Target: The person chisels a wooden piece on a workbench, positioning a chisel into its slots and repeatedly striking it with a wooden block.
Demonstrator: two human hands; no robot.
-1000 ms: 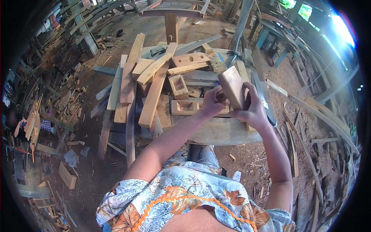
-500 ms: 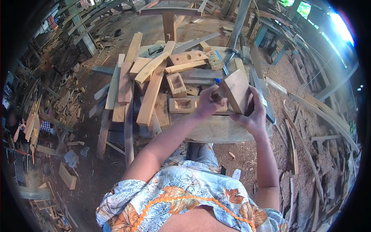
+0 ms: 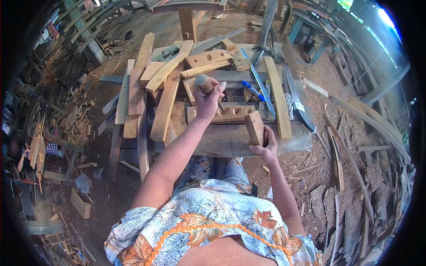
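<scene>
My left hand (image 3: 208, 103) is closed around the wooden handle of a chisel (image 3: 204, 83), held upright with its thin blade pointing down. The tip is over or in a light wooden piece (image 3: 214, 119) with several cut recesses; contact is hard to make out. My right hand (image 3: 268, 148) grips a plain wooden block (image 3: 254, 127), tilted just right of that piece and above the bench's near edge. Beyond my hands are a blue marker (image 3: 253, 90), a blue ruler (image 3: 262, 88) and a hammer (image 3: 261, 53).
Several boards (image 3: 168, 102) are stacked on the bench's left side. A long strip (image 3: 277, 99) and a handsaw (image 3: 303, 116) lie along its right. The worn bench top (image 3: 208, 141) shows at the near edge. Wood scraps and shavings cover the floor (image 3: 319, 177).
My hands have moved apart. My left hand went leftward and up, and the chisel now shows upright. My right hand came left and lower, turning the wooden block more upright.
</scene>
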